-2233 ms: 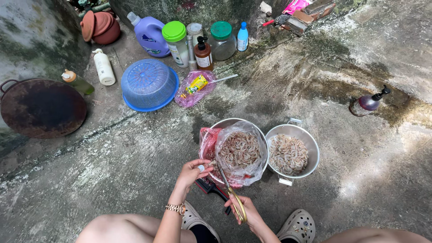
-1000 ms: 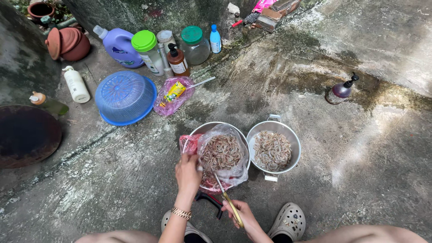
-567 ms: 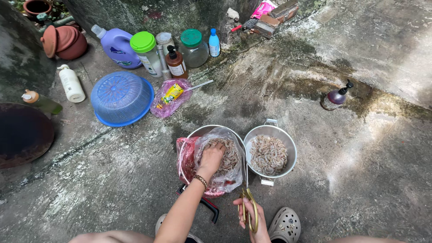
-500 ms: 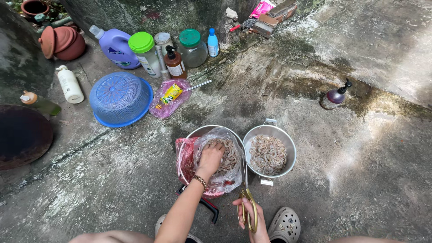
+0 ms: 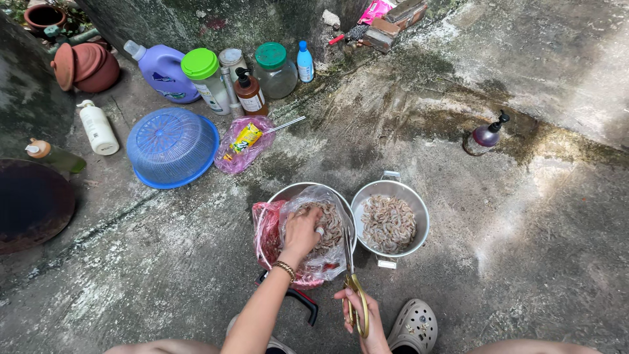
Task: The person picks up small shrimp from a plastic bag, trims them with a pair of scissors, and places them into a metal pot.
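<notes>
My left hand (image 5: 301, 231) reaches into a plastic bag of small shrimp (image 5: 331, 223) that sits in a metal bowl (image 5: 293, 191), with its fingers down among the shrimp. A red bag (image 5: 266, 229) hangs over that bowl's left side. My right hand (image 5: 364, 316) grips gold-handled scissors (image 5: 351, 282), blades pointing up toward the bowls. A second metal bowl (image 5: 419, 208) to the right holds more shrimp (image 5: 388, 223).
An upturned blue basket (image 5: 171, 147), a pink bag with a yellow packet (image 5: 244, 142), a purple jug (image 5: 162, 70), jars and bottles line the back wall. A purple pump bottle (image 5: 483, 137) stands right. A dark round pan (image 5: 29, 204) lies left. My grey clog (image 5: 414, 325) is below.
My left hand moved from the bag's edge into the shrimp. The right hand with the scissors shifted right and turned the blades upright. The view drifted slightly.
</notes>
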